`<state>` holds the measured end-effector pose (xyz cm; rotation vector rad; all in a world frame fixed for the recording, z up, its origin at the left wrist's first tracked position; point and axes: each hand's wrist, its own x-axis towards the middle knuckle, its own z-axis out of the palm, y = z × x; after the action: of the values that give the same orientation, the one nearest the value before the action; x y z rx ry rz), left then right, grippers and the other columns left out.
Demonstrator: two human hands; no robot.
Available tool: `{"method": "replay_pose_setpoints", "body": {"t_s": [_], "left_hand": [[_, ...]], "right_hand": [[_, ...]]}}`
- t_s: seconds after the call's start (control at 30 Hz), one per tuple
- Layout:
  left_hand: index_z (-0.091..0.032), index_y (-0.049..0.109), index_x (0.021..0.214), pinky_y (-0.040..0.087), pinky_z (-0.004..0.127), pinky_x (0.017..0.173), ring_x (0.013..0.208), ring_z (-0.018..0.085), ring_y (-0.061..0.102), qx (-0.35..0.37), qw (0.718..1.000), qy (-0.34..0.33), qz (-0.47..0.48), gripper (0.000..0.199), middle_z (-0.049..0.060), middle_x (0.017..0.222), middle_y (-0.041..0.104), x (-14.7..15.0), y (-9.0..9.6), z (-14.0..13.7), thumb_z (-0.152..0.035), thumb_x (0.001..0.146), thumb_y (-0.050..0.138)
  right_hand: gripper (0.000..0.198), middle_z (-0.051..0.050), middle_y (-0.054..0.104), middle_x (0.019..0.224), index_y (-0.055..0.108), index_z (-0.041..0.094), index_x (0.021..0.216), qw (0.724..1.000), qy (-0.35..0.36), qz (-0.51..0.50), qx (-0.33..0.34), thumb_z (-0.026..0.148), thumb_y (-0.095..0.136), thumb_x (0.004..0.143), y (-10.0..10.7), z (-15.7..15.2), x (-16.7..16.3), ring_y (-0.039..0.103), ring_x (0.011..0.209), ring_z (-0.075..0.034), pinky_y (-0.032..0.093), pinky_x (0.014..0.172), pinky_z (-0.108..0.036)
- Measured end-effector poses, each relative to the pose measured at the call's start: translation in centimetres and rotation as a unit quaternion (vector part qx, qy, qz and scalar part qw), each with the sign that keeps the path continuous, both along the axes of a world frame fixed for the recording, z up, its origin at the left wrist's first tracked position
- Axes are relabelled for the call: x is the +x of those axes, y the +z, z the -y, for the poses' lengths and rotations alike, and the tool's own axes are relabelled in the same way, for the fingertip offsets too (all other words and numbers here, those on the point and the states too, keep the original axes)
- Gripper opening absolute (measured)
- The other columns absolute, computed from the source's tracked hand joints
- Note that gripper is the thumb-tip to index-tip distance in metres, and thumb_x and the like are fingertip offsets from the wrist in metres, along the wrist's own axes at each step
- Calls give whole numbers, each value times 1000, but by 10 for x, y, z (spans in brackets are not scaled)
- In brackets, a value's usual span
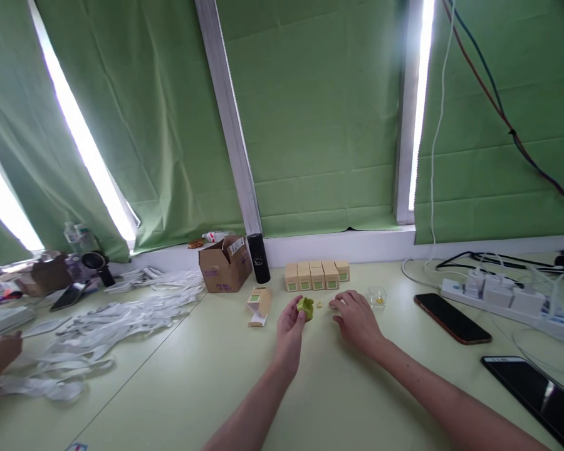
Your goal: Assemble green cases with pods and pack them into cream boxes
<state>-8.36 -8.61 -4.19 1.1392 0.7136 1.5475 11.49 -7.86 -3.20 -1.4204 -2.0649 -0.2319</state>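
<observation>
My left hand (288, 327) is closed around a small green flower-shaped cup (305, 308), its scalloped rim facing up and right. Just right of the cup, a tiny yellowish piece (319, 304) lies on the table. My right hand (356, 318) is palm down over the table, fingers bent and apart, with nothing visible in them. Behind its knuckles stands a small clear glass cup (377, 294) with something yellow inside. An opened kraft-paper box (259, 305) lies left of my left hand. Several small kraft boxes (311, 277) with green labels stand in a row behind.
A brown carton (223, 266) and black cylinder (259, 258) stand near the wall. White straps (136, 313) cover the left side, where another person's hand (0, 360) shows. Two phones, one black (451, 317), and a power strip (507, 300) with cables lie right.
</observation>
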Motion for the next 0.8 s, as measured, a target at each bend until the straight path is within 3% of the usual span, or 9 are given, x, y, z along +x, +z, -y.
{"method": "replay_pose_setpoints", "body": {"t_s": [0.13,0.37,0.63,0.8], "left_hand": [[-17,69,124,55,37,92,107,24,70,-23,996,-56,60,47,14,124,71,-2,1,2,-40,84,79],[-15,69,124,52,43,97,110,29,70,-28,988,-107,105,42,18,123,72,-5,3,4,-35,88,73],[-16,68,126,52,40,93,113,28,69,-38,990,-100,90,42,18,127,71,-4,6,8,-36,88,72],[-17,68,123,52,33,84,111,25,67,-39,995,-66,70,42,17,126,72,0,6,9,-36,87,74]], "right_hand": [[21,-13,71,112,79,22,96,999,-3,33,-5,10,65,86,4,-20,-15,53,120,-33,38,103,-45],[20,-17,72,105,81,18,87,999,-20,25,-26,13,61,88,-2,-40,-48,51,120,-35,30,108,-48],[30,-17,74,105,75,16,87,992,26,-115,-53,4,48,90,5,-23,-38,58,114,-32,40,99,-45],[20,-6,74,83,67,21,82,952,82,-273,-114,22,51,94,8,4,-16,68,77,-22,52,74,-36]]}}
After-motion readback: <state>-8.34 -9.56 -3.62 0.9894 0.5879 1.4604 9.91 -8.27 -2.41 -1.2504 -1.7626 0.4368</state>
